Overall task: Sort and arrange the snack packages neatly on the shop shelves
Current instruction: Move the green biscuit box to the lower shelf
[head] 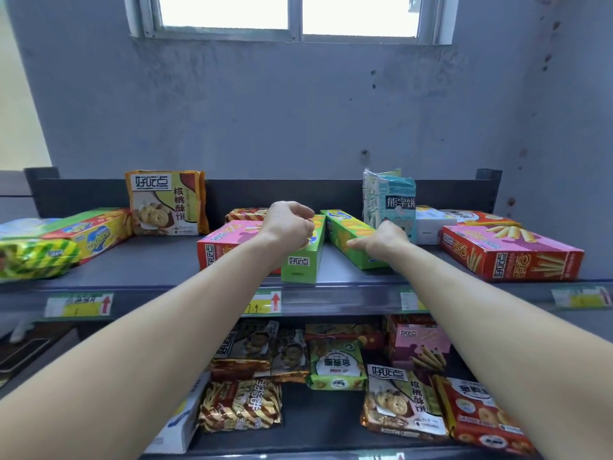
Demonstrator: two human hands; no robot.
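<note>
On the lower shelf (325, 423), nearest, the packets lie jumbled and overlapping, so most sorting remains. On the top shelf (159, 260) only the middle is in hand. The left hand (288, 224) curls over the left green box (303, 260); whether it grips is unclear. The right hand (381, 242) rests with fingers outstretched on the right green box (351, 240), which sits askew. The left box's end reads "好吃点". Farther back stand a bag (166, 202) marked "核桃酥饼" and a blue bag (394, 202) marked "熊字饼".

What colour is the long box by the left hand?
Green: the long green cardboard box, clearest in the head view.
</note>
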